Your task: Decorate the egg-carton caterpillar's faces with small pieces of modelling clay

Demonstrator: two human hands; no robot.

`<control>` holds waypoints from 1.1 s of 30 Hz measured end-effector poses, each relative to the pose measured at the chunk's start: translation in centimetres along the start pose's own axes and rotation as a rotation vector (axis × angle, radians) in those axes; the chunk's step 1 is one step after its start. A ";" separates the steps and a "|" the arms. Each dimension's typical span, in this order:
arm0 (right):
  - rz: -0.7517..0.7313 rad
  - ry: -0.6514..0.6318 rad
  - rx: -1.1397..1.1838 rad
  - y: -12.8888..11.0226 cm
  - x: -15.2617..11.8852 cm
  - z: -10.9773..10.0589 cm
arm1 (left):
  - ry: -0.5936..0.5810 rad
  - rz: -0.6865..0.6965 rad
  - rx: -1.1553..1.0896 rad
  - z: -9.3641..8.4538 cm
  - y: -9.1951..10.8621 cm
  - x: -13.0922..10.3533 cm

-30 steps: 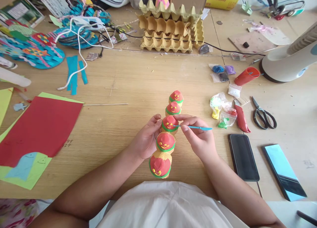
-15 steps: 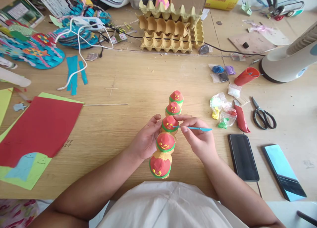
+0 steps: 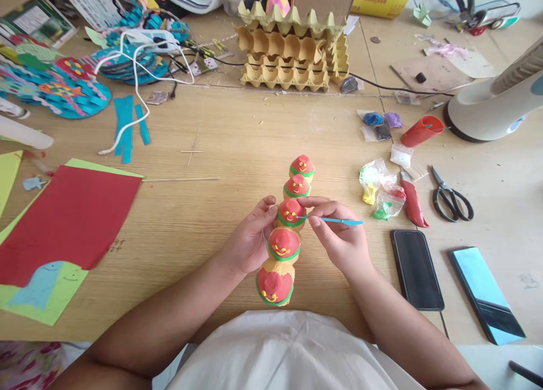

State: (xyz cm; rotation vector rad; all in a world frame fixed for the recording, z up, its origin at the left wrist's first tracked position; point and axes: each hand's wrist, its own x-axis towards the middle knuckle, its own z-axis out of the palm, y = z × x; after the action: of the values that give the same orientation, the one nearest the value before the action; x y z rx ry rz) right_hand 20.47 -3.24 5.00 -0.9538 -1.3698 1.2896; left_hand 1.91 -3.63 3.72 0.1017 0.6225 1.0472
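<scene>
A strip of egg carton cups runs away from me, its domes covered in red clay with green bands and yellow smiling faces. My left hand grips the strip from the left, near the middle dome; some of its fingers are hidden behind the cups. Between thumb and fingers my right hand pinches a thin blue clay modelling tool. The tool's tip touches the face on the middle dome, and its flat blade end points right. My right index finger rests by that dome's upper edge.
Right of my hands lie bagged clay, a red cutter, scissors and two phones. A red cup stands behind them. Egg trays are at the back; red paper lies left.
</scene>
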 end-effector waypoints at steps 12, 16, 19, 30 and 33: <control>0.012 0.009 -0.022 -0.1 0.0 0.0 | -0.014 0.005 0.013 -0.1 -0.1 -0.1; 0.011 0.008 -0.029 -0.1 0.0 0.0 | -0.026 0.008 0.020 -0.1 -0.1 -0.1; 0.025 0.018 -0.026 -0.1 -0.1 0.0 | -0.019 0.006 0.014 -0.2 -0.1 0.0; 0.046 0.037 0.013 -0.1 0.0 0.1 | -0.026 -0.014 0.028 -0.1 0.0 0.0; 0.039 0.027 -0.007 -0.2 0.0 0.1 | -0.039 -0.006 0.019 -0.1 0.0 -0.1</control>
State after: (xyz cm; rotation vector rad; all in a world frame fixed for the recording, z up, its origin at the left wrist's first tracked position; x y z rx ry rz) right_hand 20.35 -3.31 5.21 -1.0036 -1.3414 1.2974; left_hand 1.83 -3.71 3.68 0.1371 0.5971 1.0315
